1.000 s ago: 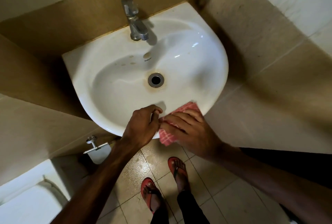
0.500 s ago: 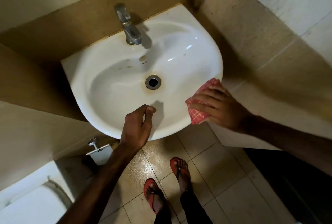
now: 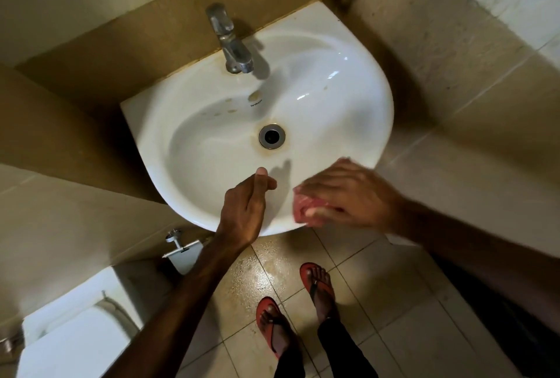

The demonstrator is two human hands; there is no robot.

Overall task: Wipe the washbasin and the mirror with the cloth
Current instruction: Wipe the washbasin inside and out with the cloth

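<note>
The white washbasin [image 3: 348, 99] is fixed in the wall corner, with brownish stains around its drain [image 3: 271, 135] and near the tap. My right hand [image 3: 351, 193] holds the bunched red checked cloth [image 3: 304, 206] against the basin's front right rim, its fingers spread over the cloth and its thumb under it; the hand is blurred by motion. To the left of it, my left hand [image 3: 245, 208] rests on the front rim with relaxed fingers, holding nothing. No mirror is in view.
A chrome tap [image 3: 231, 47] stands at the back of the basin. A white toilet cistern [image 3: 69, 332] sits at the lower left, with a metal wall fitting [image 3: 178, 246] under the basin. My feet in red sandals [image 3: 315, 283] stand on the tiled floor.
My right hand has slid the cloth along the rim from the basin's right side back toward the front, near my left hand. My left hand has stayed on the front rim.
</note>
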